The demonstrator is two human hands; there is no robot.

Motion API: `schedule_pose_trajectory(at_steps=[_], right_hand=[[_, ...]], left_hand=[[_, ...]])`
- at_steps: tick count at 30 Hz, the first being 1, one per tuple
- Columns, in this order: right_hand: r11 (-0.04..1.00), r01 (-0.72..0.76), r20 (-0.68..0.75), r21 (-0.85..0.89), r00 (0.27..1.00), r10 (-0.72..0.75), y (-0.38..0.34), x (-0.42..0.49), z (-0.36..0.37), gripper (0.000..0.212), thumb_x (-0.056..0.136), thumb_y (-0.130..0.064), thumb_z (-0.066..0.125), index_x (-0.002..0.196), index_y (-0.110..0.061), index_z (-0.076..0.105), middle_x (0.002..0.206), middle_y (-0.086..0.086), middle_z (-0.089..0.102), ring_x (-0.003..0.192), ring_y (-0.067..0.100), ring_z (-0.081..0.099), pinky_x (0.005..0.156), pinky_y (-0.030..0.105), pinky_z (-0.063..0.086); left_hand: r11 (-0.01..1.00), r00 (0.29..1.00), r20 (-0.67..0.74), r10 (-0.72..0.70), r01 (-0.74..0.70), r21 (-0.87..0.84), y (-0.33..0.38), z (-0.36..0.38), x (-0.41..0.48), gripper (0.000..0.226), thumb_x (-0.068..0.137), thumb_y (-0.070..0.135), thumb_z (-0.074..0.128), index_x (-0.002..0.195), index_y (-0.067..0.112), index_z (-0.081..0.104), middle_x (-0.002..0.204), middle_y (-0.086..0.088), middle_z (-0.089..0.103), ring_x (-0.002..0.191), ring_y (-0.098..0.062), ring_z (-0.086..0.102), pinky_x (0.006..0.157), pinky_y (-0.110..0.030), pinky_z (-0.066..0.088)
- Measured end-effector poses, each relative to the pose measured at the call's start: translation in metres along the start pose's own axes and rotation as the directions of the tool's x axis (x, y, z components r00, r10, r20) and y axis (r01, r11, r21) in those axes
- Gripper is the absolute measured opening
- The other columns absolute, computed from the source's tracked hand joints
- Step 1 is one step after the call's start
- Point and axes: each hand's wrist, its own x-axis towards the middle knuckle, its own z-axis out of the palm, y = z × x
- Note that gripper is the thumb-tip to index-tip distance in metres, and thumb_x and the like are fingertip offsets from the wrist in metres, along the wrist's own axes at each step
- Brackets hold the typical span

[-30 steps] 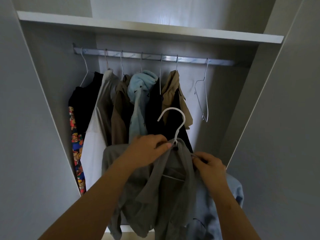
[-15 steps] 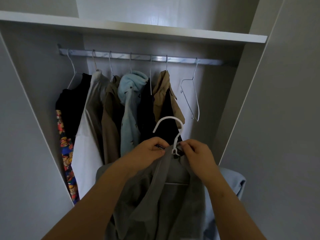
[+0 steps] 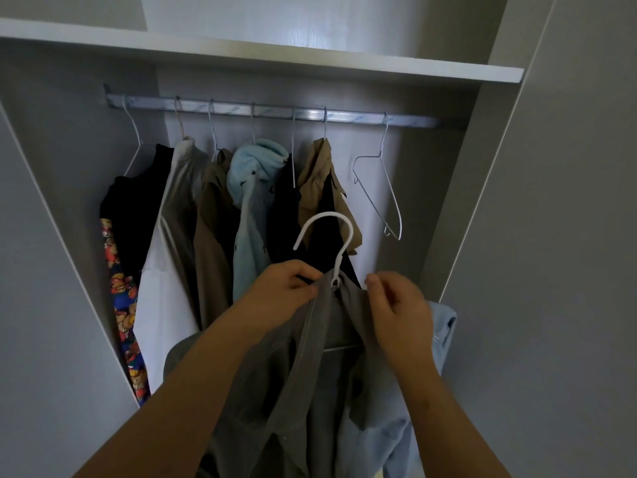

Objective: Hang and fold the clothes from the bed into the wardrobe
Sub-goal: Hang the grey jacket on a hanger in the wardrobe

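Note:
A grey shirt [image 3: 303, 384] hangs on a white plastic hanger [image 3: 336, 236] held up in front of the open wardrobe. My left hand [image 3: 282, 291] grips the shirt's collar just left of the hanger's neck. My right hand [image 3: 400, 312] is just right of the neck with its fingers curled at the shirt's right shoulder; whether it pinches the cloth is unclear. A light blue garment [image 3: 413, 426] hangs behind the grey shirt, low on the right. The hanger's hook points up, well below the metal rail [image 3: 275, 110].
Several garments hang on the rail: black [image 3: 138, 205], white [image 3: 165, 288], brown [image 3: 210, 229], pale blue fleece [image 3: 251, 201], tan [image 3: 317, 188]. An empty wire hanger [image 3: 382, 188] hangs at the right. A white shelf [image 3: 310, 60] runs above; grey wardrobe doors flank both sides.
My right hand has drawn back from the hanger's neck to the shirt's right shoulder. The shirt and hanger stay at about the same height under the rail.

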Motion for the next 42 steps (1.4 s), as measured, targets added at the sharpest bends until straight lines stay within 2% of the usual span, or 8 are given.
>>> schedule_pose_trajectory(at_steps=[2,5,8,11,17,25,28,42], right_hand=[[0.965,0.079,0.115,-0.251,0.992,-0.051,0.004,0.003,0.0,0.025,0.095,-0.03,0.046,0.091,-0.016,0.066,0.089,-0.007,0.056,0.091,0.014,0.049,0.085,0.027,0.027],[0.957,-0.018,0.227,-0.289,0.97,0.087,0.009,0.01,0.001,0.045,0.097,-0.04,0.035,0.06,-0.021,0.053,0.066,0.001,0.055,0.075,0.022,0.055,0.088,0.031,0.033],[0.954,-0.218,0.099,-0.208,0.965,0.242,0.014,0.018,-0.006,0.053,0.095,-0.046,0.039,0.058,-0.013,0.057,0.059,0.004,0.052,0.071,0.03,0.058,0.083,0.038,0.045],[0.916,-0.379,-0.061,-0.13,0.926,0.374,0.026,0.023,-0.02,0.051,0.095,-0.043,0.043,0.057,-0.01,0.056,0.063,0.011,0.055,0.075,0.034,0.058,0.082,0.04,0.045],[0.877,-0.48,-0.16,-0.022,0.867,0.471,0.039,0.021,-0.028,0.051,0.094,-0.038,0.048,0.049,-0.014,0.049,0.053,0.002,0.046,0.066,0.028,0.048,0.09,0.044,0.04],[0.93,-0.364,0.033,-0.041,0.93,0.366,0.053,0.017,-0.031,0.048,0.093,-0.037,0.048,0.062,-0.003,0.063,0.053,0.006,0.052,0.055,0.02,0.05,0.066,0.032,0.043],[0.904,-0.417,0.08,-0.094,0.902,0.425,0.063,0.019,-0.042,0.044,0.092,-0.04,0.049,0.063,-0.01,0.064,0.059,0.006,0.057,0.062,0.023,0.054,0.065,0.033,0.045],[0.716,-0.678,-0.038,-0.164,0.73,0.682,0.154,0.018,-0.11,0.031,0.091,-0.028,0.048,0.073,-0.007,0.06,0.081,0.015,0.057,0.081,0.031,0.054,0.073,0.033,0.039]], left_hand=[[0.999,0.998,0.037,0.049,-0.049,0.019,0.004,0.0,0.0,0.016,0.088,0.008,0.059,0.085,0.022,0.065,0.078,0.001,0.069,0.074,-0.007,0.065,0.071,-0.015,0.053],[0.986,0.988,0.094,0.121,-0.131,0.105,0.006,0.002,0.001,0.017,0.088,0.015,0.061,0.091,0.031,0.063,0.083,0.004,0.069,0.081,-0.007,0.065,0.078,-0.02,0.052],[0.914,0.962,0.204,0.182,-0.242,0.325,0.0,-0.002,0.0,0.03,0.08,0.023,0.069,0.093,0.044,0.052,0.076,0.013,0.062,0.07,0.004,0.058,0.068,-0.01,0.046],[0.799,0.961,0.087,0.263,-0.267,0.539,-0.013,-0.025,0.0,0.031,0.078,0.023,0.072,0.083,0.039,0.047,0.074,0.014,0.055,0.066,0.006,0.054,0.062,-0.01,0.042],[0.86,0.949,-0.048,0.312,-0.26,0.439,-0.024,-0.04,0.004,0.028,0.083,0.01,0.066,0.073,0.034,0.058,0.072,0.019,0.059,0.075,0.016,0.057,0.067,0.002,0.04],[0.852,0.928,-0.231,0.292,-0.142,0.504,-0.027,-0.029,0.022,0.022,0.087,0.017,0.062,0.072,0.031,0.055,0.073,0.018,0.058,0.069,0.004,0.056,0.067,-0.005,0.04],[0.781,0.975,-0.069,0.211,-0.125,0.612,-0.029,-0.009,0.031,0.01,0.087,0.017,0.061,0.084,0.026,0.059,0.088,0.01,0.061,0.086,-0.008,0.058,0.081,-0.025,0.046],[0.921,1.0,0.002,-0.017,0.015,0.39,-0.022,0.104,0.078,0.015,0.089,0.024,0.057,0.094,0.015,0.069,0.099,0.002,0.068,0.093,-0.01,0.059,0.081,-0.022,0.044]])
